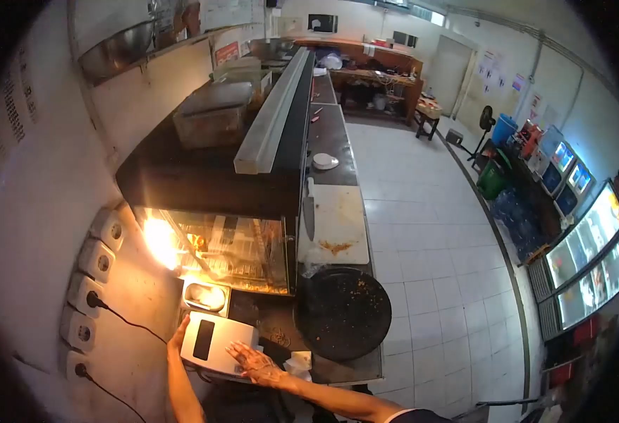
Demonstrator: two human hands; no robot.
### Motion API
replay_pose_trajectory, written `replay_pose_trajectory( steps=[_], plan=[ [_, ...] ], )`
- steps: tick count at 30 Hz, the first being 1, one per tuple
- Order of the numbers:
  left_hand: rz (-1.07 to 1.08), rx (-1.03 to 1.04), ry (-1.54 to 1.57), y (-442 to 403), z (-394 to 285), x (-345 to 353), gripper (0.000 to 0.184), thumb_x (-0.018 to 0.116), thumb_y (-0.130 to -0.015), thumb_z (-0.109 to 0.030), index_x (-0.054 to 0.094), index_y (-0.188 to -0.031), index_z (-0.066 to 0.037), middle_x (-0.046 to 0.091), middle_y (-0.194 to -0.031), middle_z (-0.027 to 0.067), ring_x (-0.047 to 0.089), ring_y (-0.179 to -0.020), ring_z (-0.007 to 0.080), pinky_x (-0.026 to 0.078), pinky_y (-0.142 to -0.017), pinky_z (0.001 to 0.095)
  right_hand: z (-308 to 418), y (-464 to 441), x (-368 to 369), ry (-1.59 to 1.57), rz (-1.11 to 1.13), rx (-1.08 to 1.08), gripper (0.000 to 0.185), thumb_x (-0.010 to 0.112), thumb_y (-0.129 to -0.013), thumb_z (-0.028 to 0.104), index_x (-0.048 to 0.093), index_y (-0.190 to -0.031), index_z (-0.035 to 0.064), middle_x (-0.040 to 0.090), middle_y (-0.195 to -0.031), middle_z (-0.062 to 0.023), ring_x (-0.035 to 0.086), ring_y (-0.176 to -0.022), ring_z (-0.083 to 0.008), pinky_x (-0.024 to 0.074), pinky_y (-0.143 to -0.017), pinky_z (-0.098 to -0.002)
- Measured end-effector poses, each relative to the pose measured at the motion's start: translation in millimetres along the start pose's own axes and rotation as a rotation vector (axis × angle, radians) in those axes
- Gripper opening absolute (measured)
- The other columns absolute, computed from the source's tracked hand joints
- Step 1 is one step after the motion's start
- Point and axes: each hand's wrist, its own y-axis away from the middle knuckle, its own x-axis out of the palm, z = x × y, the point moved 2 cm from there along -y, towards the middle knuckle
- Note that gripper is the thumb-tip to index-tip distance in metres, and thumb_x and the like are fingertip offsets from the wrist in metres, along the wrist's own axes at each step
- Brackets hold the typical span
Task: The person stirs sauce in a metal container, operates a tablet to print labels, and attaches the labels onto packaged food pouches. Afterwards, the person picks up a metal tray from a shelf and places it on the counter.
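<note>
A white box-shaped device (218,344) with a dark rectangular panel sits at the near end of the counter. My left hand (178,334) lies along its left edge with straight fingers, partly hidden by the casing. Across its right side my right hand (256,363) rests flat, fingers spread. Just beyond the device is a small metal pan (206,297) with pale contents I cannot make out. A large round black tray (342,314) with crumbs on it lies to the right. Close to my right wrist is a small whitish item (298,362), its kind unclear.
A lit glass display case (239,247) stands beyond the pan. To its right are a stained white cutting board (334,225) and a knife (309,215). Sockets (98,261) with plugged cords line the left wall. Drinks fridges (584,261) stand across the tiled floor (429,247).
</note>
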Motion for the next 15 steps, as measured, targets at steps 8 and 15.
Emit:
replay_pose_trajectory(
  steps=[8,15],
  plan=[
    [0.059,-0.075,0.007,0,0,3,0.061,0.056,-0.092,-0.053,0.053,-0.135,-0.009,0.062,-0.126,0.0094,0.062,-0.105,0.024,0.052,-0.086,0.0383,5,0,3,0.031,-0.028,0.001,0.099,0.075,-0.072,0.008,0.017,-0.152,0.0074,0.023,-0.154,-0.0202,0.027,-0.142,-0.0381,0.0322,-0.115,-0.0447],
    [0.113,-0.114,0.003,4,0,-2,0.061,0.055,-0.093,-0.052,0.051,-0.137,-0.01,0.061,-0.128,0.0089,0.06,-0.108,0.0236,0.051,-0.088,0.0381,-4,-2,8,0.001,0.042,0.028,0.098,0.076,-0.072,0.005,0.019,-0.152,0.0081,0.023,-0.154,-0.0222,0.029,-0.14,-0.04,0.0371,-0.111,-0.0467]
  ],
)
